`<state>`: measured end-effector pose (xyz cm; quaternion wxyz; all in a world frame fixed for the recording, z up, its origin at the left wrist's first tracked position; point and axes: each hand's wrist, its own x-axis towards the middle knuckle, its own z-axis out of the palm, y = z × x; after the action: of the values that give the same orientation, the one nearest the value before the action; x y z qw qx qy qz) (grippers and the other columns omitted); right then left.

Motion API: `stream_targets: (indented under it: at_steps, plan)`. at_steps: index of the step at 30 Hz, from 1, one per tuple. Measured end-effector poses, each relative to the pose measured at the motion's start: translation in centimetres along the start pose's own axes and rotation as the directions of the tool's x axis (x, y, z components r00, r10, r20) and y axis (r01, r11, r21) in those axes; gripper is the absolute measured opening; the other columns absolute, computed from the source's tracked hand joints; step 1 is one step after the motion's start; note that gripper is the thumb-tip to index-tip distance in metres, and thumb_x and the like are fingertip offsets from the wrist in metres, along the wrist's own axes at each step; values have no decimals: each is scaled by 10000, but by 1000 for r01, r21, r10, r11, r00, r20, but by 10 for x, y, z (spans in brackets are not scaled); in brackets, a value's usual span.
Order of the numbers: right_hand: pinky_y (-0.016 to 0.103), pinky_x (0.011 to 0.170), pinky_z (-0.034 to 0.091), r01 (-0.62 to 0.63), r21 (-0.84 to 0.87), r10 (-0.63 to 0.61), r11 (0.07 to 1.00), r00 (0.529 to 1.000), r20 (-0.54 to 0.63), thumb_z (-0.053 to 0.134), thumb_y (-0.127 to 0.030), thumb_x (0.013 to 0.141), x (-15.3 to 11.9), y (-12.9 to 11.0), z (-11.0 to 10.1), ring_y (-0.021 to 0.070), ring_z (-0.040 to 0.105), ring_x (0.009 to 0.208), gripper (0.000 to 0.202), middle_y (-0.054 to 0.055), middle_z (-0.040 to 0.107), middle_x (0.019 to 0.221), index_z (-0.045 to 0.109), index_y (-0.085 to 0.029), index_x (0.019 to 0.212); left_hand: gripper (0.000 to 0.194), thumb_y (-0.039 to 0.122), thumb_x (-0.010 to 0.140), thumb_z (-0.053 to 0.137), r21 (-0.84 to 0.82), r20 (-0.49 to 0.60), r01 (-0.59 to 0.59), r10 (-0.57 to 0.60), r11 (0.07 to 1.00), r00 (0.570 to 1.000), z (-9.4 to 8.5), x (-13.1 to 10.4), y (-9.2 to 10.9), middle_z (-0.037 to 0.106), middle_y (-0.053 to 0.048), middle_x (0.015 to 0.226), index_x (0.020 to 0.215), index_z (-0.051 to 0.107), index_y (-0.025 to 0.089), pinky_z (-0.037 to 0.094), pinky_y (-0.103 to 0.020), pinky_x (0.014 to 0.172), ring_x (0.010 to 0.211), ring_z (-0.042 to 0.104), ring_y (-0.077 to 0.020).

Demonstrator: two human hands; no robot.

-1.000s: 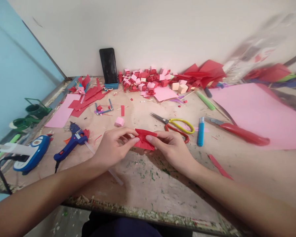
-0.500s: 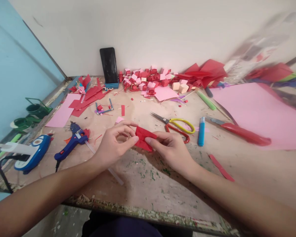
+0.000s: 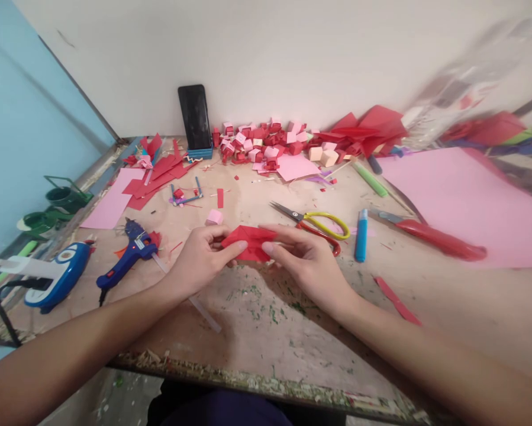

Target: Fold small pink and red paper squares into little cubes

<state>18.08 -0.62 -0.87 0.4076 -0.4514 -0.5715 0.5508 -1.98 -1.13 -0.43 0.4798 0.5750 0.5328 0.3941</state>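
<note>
A small creased piece of red paper (image 3: pixel 251 241) is held up over the middle of the table, between both hands. My left hand (image 3: pixel 208 254) pinches its left end, thumb on the near face. At the other end, my right hand (image 3: pixel 303 257) grips it between thumb and fingers. Folds run across the paper; its back is hidden. Just beyond my left hand sits a small pink paper box (image 3: pixel 215 217). Scissors (image 3: pixel 312 223) with yellow and red handles lie behind my right hand, blades pointing to the back left.
A blue glue gun (image 3: pixel 130 251) lies at left. Red and pink paper cubes (image 3: pixel 266 143) are heaped along the wall by a phone (image 3: pixel 194 117) on a stand. At right are a blue tube (image 3: pixel 361 235), a red-handled cutting tool (image 3: pixel 438 238) and pink sheets (image 3: pixel 474 201).
The red paper has been turned and spread wider between my hands. My left hand has shifted slightly down, showing more of the pink box. Other things stay put.
</note>
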Motion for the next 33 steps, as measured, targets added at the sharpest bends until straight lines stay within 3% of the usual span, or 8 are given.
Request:
stream_targets:
  at_steps: [2, 5, 7, 10, 14, 17, 25, 33]
  plan:
    - [297, 620, 555, 28, -23, -31, 999, 991, -127, 738, -324, 865, -1, 1, 1, 192, 716, 779, 377, 83, 775, 1091, 728, -216, 1226, 181, 306, 858, 698, 91, -130, -61, 73, 994, 989, -1, -1, 1, 666, -3, 680, 744, 655, 172, 492, -231, 569, 607, 616, -135]
    - [307, 616, 550, 76, -113, -95, 991, 979, -180, 710, -311, 881, -2, 1, 3, 186, 702, 730, 233, 84, 777, 1028, 773, -199, 1075, 199, 289, 886, 659, 206, -205, -132, 175, 969, 963, -2, -3, 1, 645, 7, 682, 722, 622, 184, 470, -221, 573, 632, 593, -132]
    - [314, 618, 538, 79, -159, -98, 984, 988, -118, 695, -309, 893, -3, 1, 3, 177, 674, 673, 195, 67, 777, 893, 792, -189, 1013, 181, 279, 896, 643, 230, -178, -165, 208, 959, 962, -1, -4, 0, 663, 3, 720, 743, 635, 183, 486, -226, 616, 672, 601, -136]
    - [320, 596, 512, 38, -188, -48, 981, 998, -48, 685, -324, 907, -3, 2, 3, 171, 630, 617, 268, 50, 764, 791, 786, -178, 1108, 149, 267, 894, 642, 211, -124, -189, 218, 959, 968, 2, -5, 0, 687, 1, 750, 773, 652, 182, 505, -234, 671, 708, 623, -140]
    - [321, 572, 494, -1, -179, -4, 984, 1000, -28, 693, -351, 904, -1, 4, 1, 165, 600, 607, 346, 72, 781, 880, 761, -164, 1187, 150, 284, 882, 671, 161, -71, -184, 198, 970, 978, 5, -8, 2, 701, 3, 744, 774, 649, 182, 511, -228, 653, 676, 631, -133]
    - [312, 561, 491, 2, -130, -3, 991, 1000, -8, 713, -347, 887, 1, 4, -1, 155, 594, 594, 281, 69, 779, 903, 779, -176, 1102, 151, 285, 892, 662, 141, -39, -190, 197, 972, 980, 6, -9, 2, 710, 1, 746, 780, 649, 184, 521, -227, 644, 672, 645, -134]
    - [266, 498, 453, -3, 43, 2, 999, 1000, 19, 788, -325, 815, 3, 0, -2, 118, 555, 522, 142, 16, 716, 762, 736, -193, 819, 127, 305, 912, 652, 127, 34, -241, 239, 962, 971, 6, -11, -1, 751, -25, 880, 862, 678, 191, 581, -271, 780, 815, 709, -172]
    - [281, 509, 450, 40, -31, -42, 999, 997, -61, 777, -328, 829, 3, 5, 0, 134, 563, 541, 142, 29, 725, 744, 761, -188, 843, 118, 292, 920, 649, 137, 36, -259, 257, 956, 966, 7, -12, -3, 754, -29, 906, 868, 684, 191, 585, -268, 814, 852, 717, -172]
